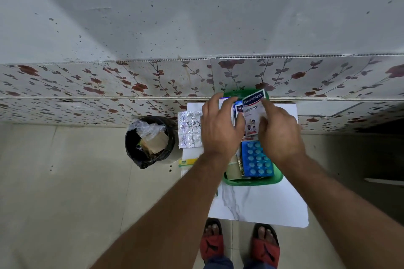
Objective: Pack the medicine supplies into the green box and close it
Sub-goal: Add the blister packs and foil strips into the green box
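The green box (253, 181) lies open on a small white marble-patterned table (258, 205). Inside it sit a blue blister pack of tablets (255, 159) and a beige carton (232, 170). My right hand (279, 133) holds a white and blue Hansaplast plaster packet (253, 113) upright over the box's far half. My left hand (220, 124) reaches in beside it, fingers spread over a second Hansaplast packet (238, 109); whether it grips that packet I cannot tell. A silver blister strip (189, 130) lies on the table left of the box, and a yellow-green sachet (187, 162) lies at the table's left edge.
A black bin (149, 142) lined with a bag and holding paper scraps stands on the floor left of the table. A floral-tiled wall (109, 85) runs right behind the table. My feet in red and black sandals (240, 244) stand at the table's near edge.
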